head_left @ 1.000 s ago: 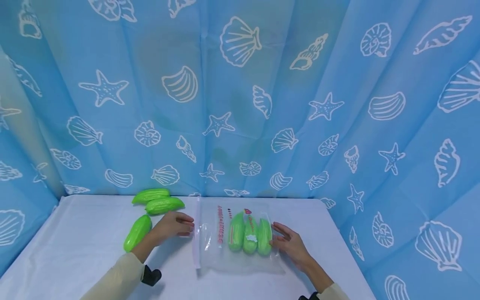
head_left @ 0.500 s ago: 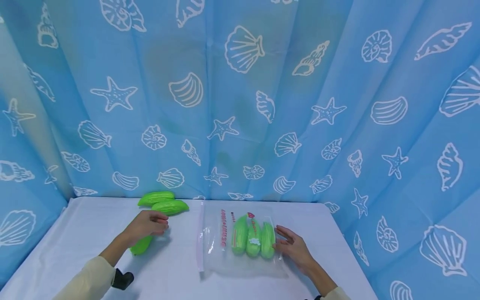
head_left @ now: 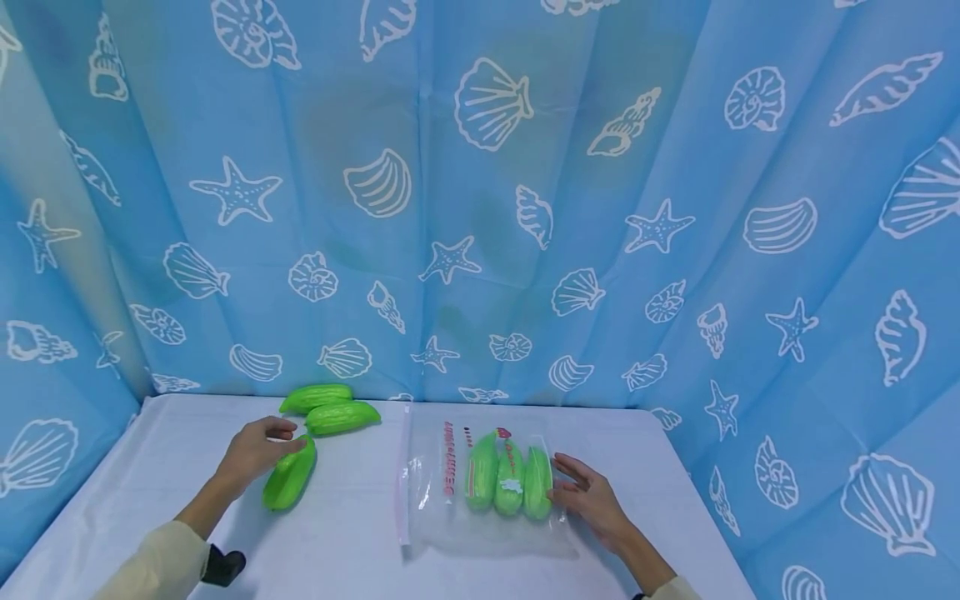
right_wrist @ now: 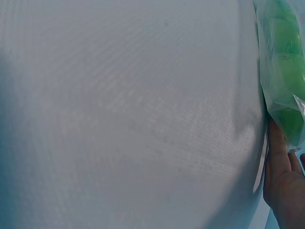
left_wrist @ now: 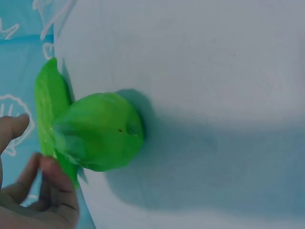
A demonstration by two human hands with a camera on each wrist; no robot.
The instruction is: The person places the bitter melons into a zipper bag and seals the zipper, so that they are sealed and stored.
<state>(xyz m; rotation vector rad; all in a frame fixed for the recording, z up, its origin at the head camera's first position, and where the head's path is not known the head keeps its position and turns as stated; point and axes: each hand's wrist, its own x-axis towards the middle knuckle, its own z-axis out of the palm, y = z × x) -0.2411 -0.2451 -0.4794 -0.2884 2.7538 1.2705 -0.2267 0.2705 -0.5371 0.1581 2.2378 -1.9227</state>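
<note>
A ridged green gourd (head_left: pixel 289 473) lies lengthwise at the left of the table. My left hand (head_left: pixel 257 450) is at its far end, thumb and fingers apart; in the left wrist view the loosely bent fingers of the left hand (left_wrist: pixel 40 191) show a gap from the near gourd (left_wrist: pixel 102 131). A clear zip bag (head_left: pixel 431 517) with red print lies flat, its zip strip to the left. Inside it are three green gourds (head_left: pixel 508 479) side by side. My right hand (head_left: pixel 596 504) touches the bag's right end with fairly straight fingers; its fingertips are partly hidden in the right wrist view.
Two more green gourds (head_left: pixel 342 417) lie together near the back edge, just beyond the left hand. The white cloth (head_left: pixel 337 533) covers the table. A blue curtain (head_left: pixel 480 208) with shell prints stands behind it and at both sides.
My left hand has moved left from beside the bag's zip strip to the far end of the single gourd. My right hand stays at the bag's right end. The view has shifted slightly.
</note>
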